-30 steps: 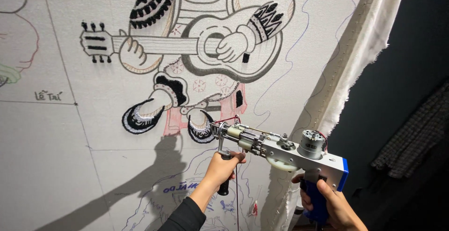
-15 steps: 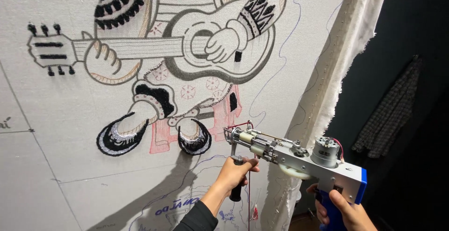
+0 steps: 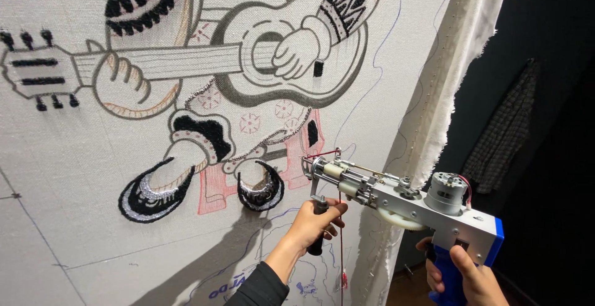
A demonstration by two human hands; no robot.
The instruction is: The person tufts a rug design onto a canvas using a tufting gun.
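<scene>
A silver and blue tufting gun [image 3: 409, 200] points at a stretched white cloth [image 3: 93, 157] bearing a half-tufted drawing of a guitar player [image 3: 248, 89]. My left hand [image 3: 313, 222] grips the gun's black front handle. My right hand [image 3: 465, 278] holds the blue rear grip at the frame's lower right. Red yarn [image 3: 340, 244] runs through the needle end and hangs down beside my left hand. The needle tip sits just right of the tufted black shoes [image 3: 204, 188] and a pale red patch [image 3: 214, 188].
The cloth's frayed edge [image 3: 446, 89] wraps the frame on the right. Beyond it is a dark room with a checked garment [image 3: 505, 138] hanging. Blue pen marks [image 3: 273, 275] run along the cloth's lower part. My hand's shadow falls on the cloth below the shoes.
The view has shifted so the drawing sits higher and left in frame. The gun and both hands have moved slightly right and lower relative to the drawing.
</scene>
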